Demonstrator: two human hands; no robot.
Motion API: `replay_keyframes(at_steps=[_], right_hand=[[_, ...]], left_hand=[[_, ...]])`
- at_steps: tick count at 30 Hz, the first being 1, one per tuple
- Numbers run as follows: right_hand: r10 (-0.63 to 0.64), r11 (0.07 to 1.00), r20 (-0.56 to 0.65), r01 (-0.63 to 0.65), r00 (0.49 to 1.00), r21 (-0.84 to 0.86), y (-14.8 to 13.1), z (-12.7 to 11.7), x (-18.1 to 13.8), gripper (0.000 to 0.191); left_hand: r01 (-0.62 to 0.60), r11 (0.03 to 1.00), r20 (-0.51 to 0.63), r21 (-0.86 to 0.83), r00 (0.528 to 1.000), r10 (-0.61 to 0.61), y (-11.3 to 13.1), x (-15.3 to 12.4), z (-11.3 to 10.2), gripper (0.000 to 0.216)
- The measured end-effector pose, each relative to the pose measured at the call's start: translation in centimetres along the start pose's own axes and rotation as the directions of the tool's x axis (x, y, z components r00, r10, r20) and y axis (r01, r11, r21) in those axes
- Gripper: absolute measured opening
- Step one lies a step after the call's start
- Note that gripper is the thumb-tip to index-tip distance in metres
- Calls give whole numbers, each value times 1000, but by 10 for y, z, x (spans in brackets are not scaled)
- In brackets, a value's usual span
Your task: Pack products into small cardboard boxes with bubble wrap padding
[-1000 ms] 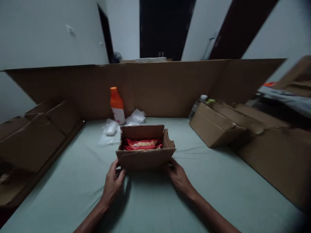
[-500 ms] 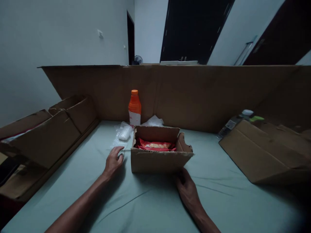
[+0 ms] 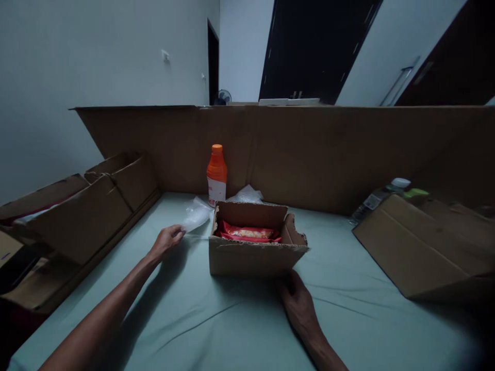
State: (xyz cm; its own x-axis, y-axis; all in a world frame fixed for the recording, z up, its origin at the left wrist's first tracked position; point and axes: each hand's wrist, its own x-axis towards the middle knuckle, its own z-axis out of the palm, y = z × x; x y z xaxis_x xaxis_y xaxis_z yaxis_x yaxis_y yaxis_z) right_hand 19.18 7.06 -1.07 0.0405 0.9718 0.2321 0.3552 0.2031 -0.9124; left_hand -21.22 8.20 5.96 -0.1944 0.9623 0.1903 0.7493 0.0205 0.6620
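Observation:
My left hand [image 3: 168, 241] pinches the near edge of a piece of clear bubble wrap [image 3: 196, 214], which is partly lifted off the cloth. To its right stands an open cardboard box [image 3: 255, 259] with torn rims. Red packets [image 3: 249, 233] with a printed pattern lie inside it. At the box's lower front right corner is my right hand [image 3: 299, 299], its fingertips in shadow against or under the cardboard, so their grip is hidden. An orange bottle [image 3: 217, 172] with a white label stands upright behind the bubble wrap.
More clear plastic wrap [image 3: 246, 195] lies behind the box. A tall cardboard panel [image 3: 309, 154] closes off the back. Long cardboard boxes [image 3: 93, 211] line the left. On the right, a clear bottle [image 3: 377, 200] leans beside another cardboard box [image 3: 417, 247]. Pale green cloth [image 3: 216, 330] covers the surface.
My left hand has moved left and slightly up, taken hold of the bubble wrap and raised its near edge. My right hand and the box with red packets stay in place.

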Motion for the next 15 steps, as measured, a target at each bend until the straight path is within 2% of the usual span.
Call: replay_keyframes(at_steps=[3, 6, 11, 13, 15], right_hand=[[-26, 1000, 5, 26, 1000, -1, -2, 1, 0, 49], [-47, 999, 4, 47, 999, -25, -6, 4, 0, 49], [-59, 993, 70, 65, 996, -95, -21, 1, 3, 53], [-53, 986, 143, 74, 988, -147, -30, -13, -1, 50], [-29, 957, 229, 93, 973, -276, -42, -34, -12, 42]], left_hand=[[-7, 1000, -25, -8, 1000, 7, 14, -49, -21, 37], [-23, 999, 13, -30, 1000, 23, 26, -100, -28, 37], [-111, 992, 77, -57, 990, 115, 28, -164, -7, 28], [-172, 983, 81, -61, 981, 177, 24, -185, 5, 27], [-227, 973, 71, -45, 971, 230, 22, -204, 13, 26]])
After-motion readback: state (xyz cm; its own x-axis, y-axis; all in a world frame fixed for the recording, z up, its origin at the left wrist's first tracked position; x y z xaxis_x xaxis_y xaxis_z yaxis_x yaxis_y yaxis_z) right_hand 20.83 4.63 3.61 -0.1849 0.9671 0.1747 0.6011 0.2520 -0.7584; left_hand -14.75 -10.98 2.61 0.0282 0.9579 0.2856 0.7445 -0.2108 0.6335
